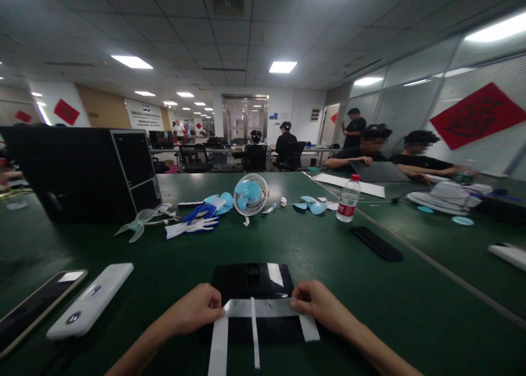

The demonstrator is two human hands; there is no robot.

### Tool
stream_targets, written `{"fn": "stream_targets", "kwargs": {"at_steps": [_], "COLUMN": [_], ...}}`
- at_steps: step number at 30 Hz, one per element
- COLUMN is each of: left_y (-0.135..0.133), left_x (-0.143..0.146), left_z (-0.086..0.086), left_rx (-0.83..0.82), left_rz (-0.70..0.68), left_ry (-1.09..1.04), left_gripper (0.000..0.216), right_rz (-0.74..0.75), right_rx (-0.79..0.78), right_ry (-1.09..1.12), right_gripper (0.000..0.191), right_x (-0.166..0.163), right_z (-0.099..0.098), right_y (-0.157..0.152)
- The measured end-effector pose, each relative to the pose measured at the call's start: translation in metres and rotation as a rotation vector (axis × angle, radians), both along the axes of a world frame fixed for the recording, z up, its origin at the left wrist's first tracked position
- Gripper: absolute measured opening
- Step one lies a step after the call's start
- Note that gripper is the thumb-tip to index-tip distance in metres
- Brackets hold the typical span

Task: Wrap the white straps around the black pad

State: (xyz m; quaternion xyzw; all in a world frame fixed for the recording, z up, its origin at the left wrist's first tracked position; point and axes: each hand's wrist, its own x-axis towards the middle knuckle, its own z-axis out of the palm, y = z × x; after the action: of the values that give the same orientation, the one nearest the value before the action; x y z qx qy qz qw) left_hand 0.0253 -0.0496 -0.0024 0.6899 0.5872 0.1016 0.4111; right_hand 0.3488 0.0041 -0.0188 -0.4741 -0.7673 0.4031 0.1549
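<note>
White strip (pixel 271 308) stretched across a glossy black slab (pixel 250 280) at the near middle of the green table (pixel 164 255). Left hand (pixel 197 310) pinches its left end; right hand (pixel 318 305) pinches its right end, both with fingers curled tight. Far beyond them stands a small fan (pixel 250 195).

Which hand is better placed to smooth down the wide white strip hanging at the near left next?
Left, probably. The left hand pinches the horizontal strip right where the wide strip hangs down; the right hand holds the other end, across the black panel.
</note>
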Motion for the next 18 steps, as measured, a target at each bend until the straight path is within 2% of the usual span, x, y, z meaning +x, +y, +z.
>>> {"fn": "stream_targets", "kwargs": {"at_steps": [7, 10, 12, 16, 18], "left_y": [-0.002, -0.003, -0.005, -0.008, -0.009], "left_x": [0.0, 0.001, 0.003, 0.013, 0.018], "left_z": [-0.001, 0.0, 0.002, 0.009, 0.011], "left_rx": [0.056, 0.16, 0.251, 0.328, 0.358], "left_rz": [-0.027, -0.054, -0.134, -0.371, -0.401], "left_ry": [0.084, 0.153, 0.144, 0.123, 0.171], "left_gripper": [0.027, 0.021, 0.019, 0.04, 0.042], "right_rz": [-0.008, -0.033, -0.046, -0.019, 0.012], "right_rx": [0.063, 0.114, 0.155, 0.204, 0.25], "right_ry": [-0.026, -0.084, -0.132, -0.191, -0.197], "right_gripper": [0.024, 0.024, 0.023, 0.017, 0.016], "right_x": [0.0, -0.002, -0.003, -0.005, -0.005], "right_z": [-0.003, -0.001, 0.002, 0.006, 0.009], "right_y": [0.0, -0.003, -0.005, -0.006, -0.009]}}
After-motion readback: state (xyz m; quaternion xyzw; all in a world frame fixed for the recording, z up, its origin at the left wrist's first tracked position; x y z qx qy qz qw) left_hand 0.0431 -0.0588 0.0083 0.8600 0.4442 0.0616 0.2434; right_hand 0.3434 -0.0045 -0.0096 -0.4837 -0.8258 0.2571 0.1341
